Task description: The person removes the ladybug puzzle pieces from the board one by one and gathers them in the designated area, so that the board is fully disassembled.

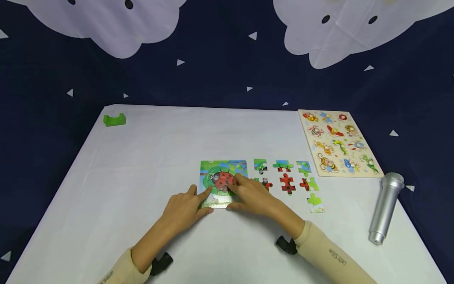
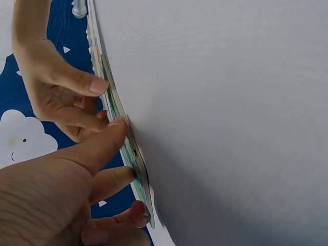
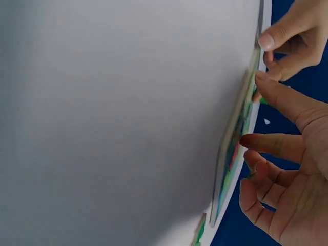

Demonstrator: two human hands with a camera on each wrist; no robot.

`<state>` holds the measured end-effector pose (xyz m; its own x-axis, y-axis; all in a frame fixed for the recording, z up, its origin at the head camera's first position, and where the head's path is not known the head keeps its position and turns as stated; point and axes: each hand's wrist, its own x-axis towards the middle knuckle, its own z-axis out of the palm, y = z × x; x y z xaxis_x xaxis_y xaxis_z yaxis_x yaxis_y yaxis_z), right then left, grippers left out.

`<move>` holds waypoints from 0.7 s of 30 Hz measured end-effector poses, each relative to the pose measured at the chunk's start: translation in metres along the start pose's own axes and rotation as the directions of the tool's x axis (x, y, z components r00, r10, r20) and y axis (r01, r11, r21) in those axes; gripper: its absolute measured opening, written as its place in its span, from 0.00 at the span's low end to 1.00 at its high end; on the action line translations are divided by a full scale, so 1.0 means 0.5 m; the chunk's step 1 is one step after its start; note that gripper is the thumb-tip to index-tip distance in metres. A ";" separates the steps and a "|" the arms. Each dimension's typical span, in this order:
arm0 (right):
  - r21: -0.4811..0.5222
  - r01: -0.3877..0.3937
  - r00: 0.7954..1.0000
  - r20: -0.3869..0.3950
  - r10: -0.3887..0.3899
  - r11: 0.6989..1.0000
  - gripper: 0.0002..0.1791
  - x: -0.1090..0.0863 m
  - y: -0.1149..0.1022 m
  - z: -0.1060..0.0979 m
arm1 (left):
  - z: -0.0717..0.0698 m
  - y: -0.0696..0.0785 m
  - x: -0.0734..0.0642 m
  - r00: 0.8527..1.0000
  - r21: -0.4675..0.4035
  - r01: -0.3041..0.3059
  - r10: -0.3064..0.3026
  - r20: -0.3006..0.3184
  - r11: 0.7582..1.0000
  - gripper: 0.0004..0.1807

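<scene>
A square jigsaw puzzle board [image 1: 209, 167] with a red ladybug picture lies flat on the white table. My left hand [image 1: 182, 209] is at its lower left; the index finger rests on the picture and the thumb is by the front edge. From the right, my right hand [image 1: 257, 197] touches the picture with its fingers, its thumb at the front edge. The right wrist view shows this hand's index finger [image 3: 271, 145] extended to the board, the other fingers bent. Beside the board lie several loose jigsaw pieces [image 1: 287, 184], one partly hidden behind the right hand.
A wooden insect puzzle board [image 1: 320, 138] lies at the back right. A silver toy microphone [image 1: 384, 209] lies near the right edge. At the back left corner stands a green notched block [image 1: 115, 120]. A dark blue cloth with clouds [image 1: 213, 83] hangs behind the table [image 1: 159, 146].
</scene>
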<state>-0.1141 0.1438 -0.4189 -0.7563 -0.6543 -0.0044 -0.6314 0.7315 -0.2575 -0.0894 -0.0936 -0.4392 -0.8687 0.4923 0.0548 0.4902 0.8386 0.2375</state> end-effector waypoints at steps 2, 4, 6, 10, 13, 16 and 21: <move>-0.009 -0.005 1.000 -0.009 0.005 1.000 0.36 -0.003 -0.003 0.005 | 0.003 -0.001 -0.001 1.000 0.012 -0.013 0.013 -0.014 1.000 0.32; -0.010 -0.008 1.000 -0.024 0.008 1.000 0.35 -0.006 -0.005 0.009 | 0.005 -0.002 -0.001 0.999 0.021 -0.022 0.023 -0.025 1.000 0.31; 0.006 -0.017 0.999 -0.041 0.017 1.000 0.34 -0.007 -0.007 0.011 | 0.005 -0.003 -0.001 0.999 0.026 -0.025 0.025 -0.021 0.999 0.31; 0.097 -0.062 0.996 -0.062 0.069 0.993 0.31 -0.002 -0.008 0.015 | 0.005 -0.005 0.000 1.000 0.032 -0.016 0.017 -0.009 0.999 0.30; 0.171 -0.111 0.991 -0.060 0.123 0.979 0.29 0.004 -0.006 0.018 | 0.005 -0.004 0.000 1.000 0.027 0.000 0.000 0.007 1.000 0.30; 0.189 -0.137 0.985 -0.080 0.154 0.972 0.29 0.005 -0.006 0.021 | 0.004 -0.002 0.001 1.000 0.025 0.012 -0.013 0.020 1.000 0.30; 0.173 -0.161 0.976 -0.116 0.182 0.972 0.29 -0.001 -0.010 0.023 | 0.004 -0.001 0.001 1.000 0.029 0.016 -0.017 0.021 0.999 0.30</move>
<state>-0.1086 0.1380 -0.4289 -0.8734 -0.4832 0.0607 -0.4620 0.7827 -0.4171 -0.0901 -0.0930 -0.4414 -0.8752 0.4827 0.0307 0.4777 0.8529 0.2106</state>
